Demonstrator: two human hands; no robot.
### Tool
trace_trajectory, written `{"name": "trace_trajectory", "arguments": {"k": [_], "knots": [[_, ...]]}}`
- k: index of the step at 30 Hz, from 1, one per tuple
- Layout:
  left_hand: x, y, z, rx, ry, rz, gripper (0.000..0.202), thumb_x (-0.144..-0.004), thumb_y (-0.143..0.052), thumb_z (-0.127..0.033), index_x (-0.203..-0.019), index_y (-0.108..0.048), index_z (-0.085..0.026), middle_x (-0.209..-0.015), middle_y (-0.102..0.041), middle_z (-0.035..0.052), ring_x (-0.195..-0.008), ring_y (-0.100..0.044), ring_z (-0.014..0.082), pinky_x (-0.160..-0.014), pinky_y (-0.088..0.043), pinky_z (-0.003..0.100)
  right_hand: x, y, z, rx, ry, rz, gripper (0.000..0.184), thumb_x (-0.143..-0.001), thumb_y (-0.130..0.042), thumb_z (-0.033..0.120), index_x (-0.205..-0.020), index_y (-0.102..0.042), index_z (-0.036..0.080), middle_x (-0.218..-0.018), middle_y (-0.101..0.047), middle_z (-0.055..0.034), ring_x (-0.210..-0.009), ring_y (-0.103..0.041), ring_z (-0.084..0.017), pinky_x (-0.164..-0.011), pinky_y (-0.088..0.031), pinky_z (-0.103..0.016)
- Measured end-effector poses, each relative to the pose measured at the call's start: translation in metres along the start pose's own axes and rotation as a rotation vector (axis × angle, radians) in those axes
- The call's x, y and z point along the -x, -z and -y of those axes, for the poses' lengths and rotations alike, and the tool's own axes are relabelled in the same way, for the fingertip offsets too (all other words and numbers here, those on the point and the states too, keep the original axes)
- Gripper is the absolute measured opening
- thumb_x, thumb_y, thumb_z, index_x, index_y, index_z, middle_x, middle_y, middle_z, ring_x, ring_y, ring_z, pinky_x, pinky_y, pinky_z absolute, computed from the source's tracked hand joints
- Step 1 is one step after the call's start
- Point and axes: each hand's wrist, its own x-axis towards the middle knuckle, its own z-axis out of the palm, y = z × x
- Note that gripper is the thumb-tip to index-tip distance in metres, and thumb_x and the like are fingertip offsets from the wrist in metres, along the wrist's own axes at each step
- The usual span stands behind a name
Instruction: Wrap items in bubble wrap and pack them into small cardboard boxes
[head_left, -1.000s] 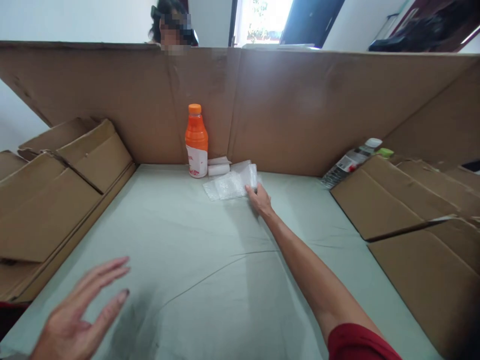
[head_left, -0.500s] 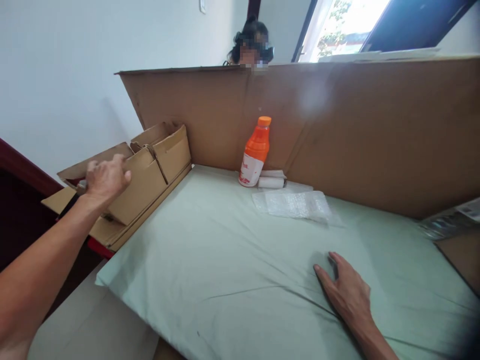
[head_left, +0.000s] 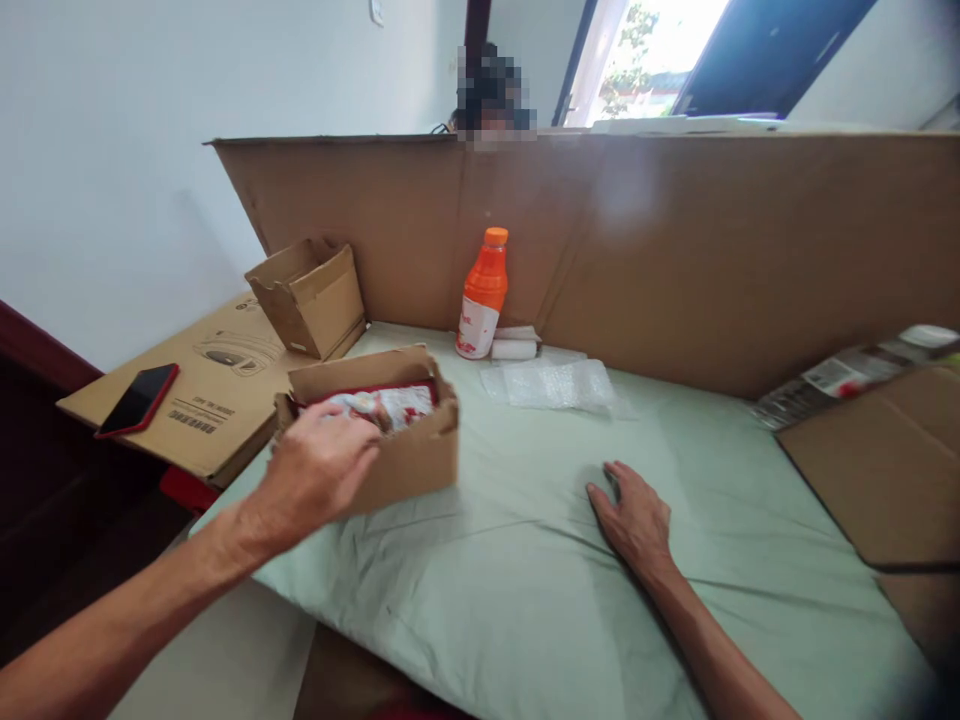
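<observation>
My left hand (head_left: pixel 322 465) is closed over the near wall of an open cardboard box (head_left: pixel 409 465), its fingertips hidden inside. Within the box lie red and white patterned things (head_left: pixel 397 400) that I cannot name. The box is over the left part of a table with a pale green cloth (head_left: pixel 525 570); whether it touches the cloth I cannot tell. On the cloth to the right, my right hand (head_left: pixel 636 515) rests with thumb and fingers apart, holding nothing. Beyond it lie a bubble wrap sheet (head_left: pixel 555 383) and white rolls (head_left: pixel 514 348), beside an orange bottle (head_left: pixel 484 290) with a white label.
A smaller open carton (head_left: pixel 322 300) and a red-edged phone (head_left: pixel 139 398) sit on a flat cardboard box (head_left: pixel 232 385) at left. A tall cardboard panel (head_left: pixel 675 250) closes off the back, a person's head behind it. At right are a clear plastic bottle (head_left: pixel 840 380) and cardboard (head_left: pixel 885 465).
My left hand has brought the cardboard box from the flat box at left over to the green cloth, uncovering the phone. My right hand still rests on the cloth. The view has shifted rightward.
</observation>
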Motion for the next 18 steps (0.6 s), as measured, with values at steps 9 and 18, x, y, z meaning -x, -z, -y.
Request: {"name": "trace_trajectory", "arguments": {"k": [9,18], "knots": [[0.044,0.013,-0.097,0.168,-0.146,-0.141,0.048,-0.080,-0.070,-0.005,-0.125,-0.060,-0.018,-0.133,-0.063,0.0142,-0.134,-0.052,0.0341,-0.119,-0.032,0.062,0.056,0.041,0.004,-0.429,0.007,0.044,0.035,-0.087,-0.056,0.044,-0.109,-0.071,0.020,-0.135,-0.064,-0.0153,-0.127,-0.058,-0.031,-0.108,-0.046,-0.051],[0.117,-0.099,-0.039,0.671,0.909,0.169,0.070,-0.071,-0.071,-0.060,-0.126,-0.059,-0.018,-0.122,-0.067,0.0160,-0.115,-0.065,0.0363,-0.102,-0.051,0.056,0.111,0.059,0.059,-0.729,0.253,0.436,0.070,-0.089,-0.067,0.047,-0.150,-0.043,0.024,-0.156,-0.045,-0.0151,-0.141,-0.046,-0.033,-0.111,-0.044,-0.052]]}}
